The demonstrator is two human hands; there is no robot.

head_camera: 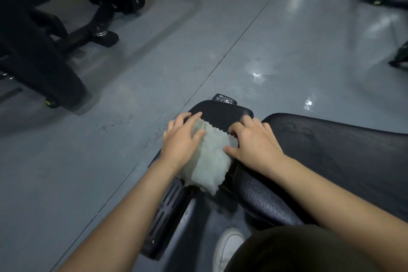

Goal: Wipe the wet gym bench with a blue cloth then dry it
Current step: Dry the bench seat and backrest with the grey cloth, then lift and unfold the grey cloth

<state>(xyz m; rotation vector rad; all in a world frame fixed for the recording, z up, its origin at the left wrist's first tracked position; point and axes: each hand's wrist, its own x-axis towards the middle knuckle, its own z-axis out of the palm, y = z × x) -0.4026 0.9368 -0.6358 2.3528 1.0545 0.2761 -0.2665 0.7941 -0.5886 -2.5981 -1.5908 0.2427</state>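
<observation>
Cloth (209,157): pale blue-green, crumpled, centre of frame, lying on the small black pad (223,112) of the bench.
Left hand (181,141): fingers (194,117) straight, spread, pressing flat on the cloth's left side.
Right hand (254,141): fingers curled at the cloth's right edge, thumb touching it.
Larger bench surface (331,150): right of frame, black.
Floor (132,95): grey, glossy.
White shoe (227,247): lower centre.

Both forearms extended forward; left hand (182,139) flat, fingers straight; right hand (254,141) palm down, fingers curled.
</observation>
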